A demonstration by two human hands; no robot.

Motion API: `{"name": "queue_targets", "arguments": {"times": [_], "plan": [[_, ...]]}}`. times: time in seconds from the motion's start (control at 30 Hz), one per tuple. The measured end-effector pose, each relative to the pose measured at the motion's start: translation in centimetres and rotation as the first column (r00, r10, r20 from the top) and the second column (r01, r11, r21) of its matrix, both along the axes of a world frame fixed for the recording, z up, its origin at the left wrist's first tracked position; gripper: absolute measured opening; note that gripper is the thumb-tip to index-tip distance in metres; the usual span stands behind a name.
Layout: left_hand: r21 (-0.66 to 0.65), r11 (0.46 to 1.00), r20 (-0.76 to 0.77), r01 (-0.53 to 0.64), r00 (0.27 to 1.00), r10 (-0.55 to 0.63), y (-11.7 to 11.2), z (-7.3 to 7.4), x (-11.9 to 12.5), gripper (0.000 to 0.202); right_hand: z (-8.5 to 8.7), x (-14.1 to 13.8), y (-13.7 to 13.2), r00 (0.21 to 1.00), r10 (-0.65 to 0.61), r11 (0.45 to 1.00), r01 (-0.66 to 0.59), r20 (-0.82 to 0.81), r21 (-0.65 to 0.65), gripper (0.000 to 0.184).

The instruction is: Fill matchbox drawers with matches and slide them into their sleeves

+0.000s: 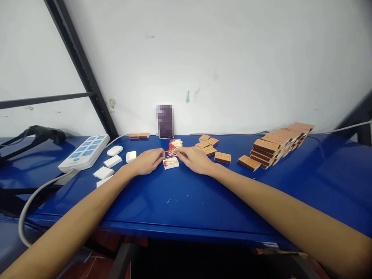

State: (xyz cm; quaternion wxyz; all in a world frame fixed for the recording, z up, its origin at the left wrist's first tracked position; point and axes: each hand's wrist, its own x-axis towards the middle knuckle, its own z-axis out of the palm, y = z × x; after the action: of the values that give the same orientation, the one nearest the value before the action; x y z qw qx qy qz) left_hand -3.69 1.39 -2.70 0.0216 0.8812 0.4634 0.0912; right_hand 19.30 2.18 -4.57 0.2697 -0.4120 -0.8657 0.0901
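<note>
Both hands meet mid-table on the blue table [186, 201]. The left hand [149, 161] is curled, fingertips bunched at the left edge of a small white open tray [171, 164] that lies flat with red-tipped sticks inside. The right hand [193, 159] is also curled, fingers nearly closed just above the tray's right end. Something thin and red sits between the 2 hands, probably a few sticks, but I cannot tell which hand actually grips them. Loose matches [174, 145] are piled just behind the tray, near the blurred phone [165, 121] propped on the wall. Judgement: the sticks are very light, stiff, easy to snap and prone to rolling, so pinch a small bundle mid-shaft, heads aligned. The tray looks like thin card, crushable, so hold it by its long sides. Brown boxes [209, 148] are scattered right of the hands, and a bigger stack [276, 149] stands further right. Spare white trays [112, 161], a mouse [114, 150] and a power strip [84, 152] lie to the left.
</note>
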Motion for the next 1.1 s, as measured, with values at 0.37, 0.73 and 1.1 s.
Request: {"name": "queue_targets", "arguments": {"times": [0.37, 0.73, 1.1], "plan": [[-0.013, 0.998, -0.018, -0.056, 0.998, 0.056, -0.5, 0.1, 0.0, 0.022, 0.7, 0.2, -1.2, 0.988, 0.154, 0.984, -0.153, 0.010, -0.087, 0.030], [-0.018, 1.000, -0.087, 0.015, 0.996, -0.016, -1.0, 0.3, 0.0, 0.021, 0.8, 0.3, -1.2, 0.983, 0.164, 0.985, -0.158, 0.085, -0.067, 0.020], [0.073, 0.997, 0.124, 0.033, 0.991, -0.042, -1.3, 0.3, 0.3, 0.029, 0.7, 0.1, -1.1, 0.988, 0.150, 0.986, -0.146, 0.048, -0.076, 0.024]]}}
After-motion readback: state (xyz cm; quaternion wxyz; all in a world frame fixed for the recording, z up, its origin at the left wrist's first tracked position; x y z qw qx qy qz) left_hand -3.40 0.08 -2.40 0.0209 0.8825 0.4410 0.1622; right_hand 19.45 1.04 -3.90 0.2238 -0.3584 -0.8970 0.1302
